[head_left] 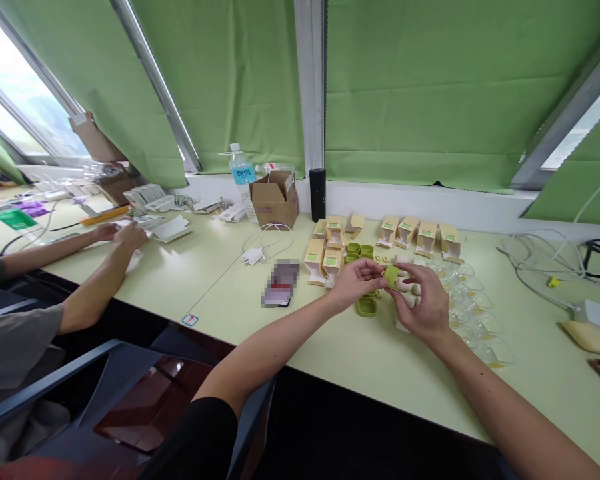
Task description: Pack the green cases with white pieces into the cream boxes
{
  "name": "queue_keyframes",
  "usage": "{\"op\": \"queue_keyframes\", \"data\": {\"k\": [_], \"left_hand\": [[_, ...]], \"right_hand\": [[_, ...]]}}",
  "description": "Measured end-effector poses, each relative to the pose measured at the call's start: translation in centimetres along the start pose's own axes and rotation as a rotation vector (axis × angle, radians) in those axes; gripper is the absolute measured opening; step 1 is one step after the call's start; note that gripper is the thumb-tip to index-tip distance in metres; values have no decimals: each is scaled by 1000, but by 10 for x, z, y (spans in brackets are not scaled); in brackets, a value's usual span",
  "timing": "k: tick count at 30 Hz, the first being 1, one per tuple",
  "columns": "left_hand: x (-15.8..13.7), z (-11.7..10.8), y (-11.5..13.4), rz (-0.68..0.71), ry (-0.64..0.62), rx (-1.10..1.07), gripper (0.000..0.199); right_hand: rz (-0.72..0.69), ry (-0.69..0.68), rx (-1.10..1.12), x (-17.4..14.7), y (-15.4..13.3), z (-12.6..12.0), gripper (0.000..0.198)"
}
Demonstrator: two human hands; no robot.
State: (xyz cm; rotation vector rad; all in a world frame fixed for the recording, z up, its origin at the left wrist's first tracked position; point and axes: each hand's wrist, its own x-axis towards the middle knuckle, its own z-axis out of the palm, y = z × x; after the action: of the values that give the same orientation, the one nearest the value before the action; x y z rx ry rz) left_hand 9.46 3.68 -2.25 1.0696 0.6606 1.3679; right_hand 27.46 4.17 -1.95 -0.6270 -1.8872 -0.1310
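The left hand [357, 283] and right hand [425, 303] grasp a green case [391, 276] in their fingers; boxes [333, 260] stand beyond, a phone [281, 283] lies leftward.

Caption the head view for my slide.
Left hand and right hand hold a small rounded green plastic-looking piece over a pale-green table, near tan cardboard boxes.
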Motion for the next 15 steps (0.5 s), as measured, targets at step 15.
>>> {"op": "queue_keyframes", "data": {"k": [15], "left_hand": [[2, -1, 0, 60, -20, 84, 49]], "right_hand": [[-15, 49, 40, 2, -3, 1, 52]]}}
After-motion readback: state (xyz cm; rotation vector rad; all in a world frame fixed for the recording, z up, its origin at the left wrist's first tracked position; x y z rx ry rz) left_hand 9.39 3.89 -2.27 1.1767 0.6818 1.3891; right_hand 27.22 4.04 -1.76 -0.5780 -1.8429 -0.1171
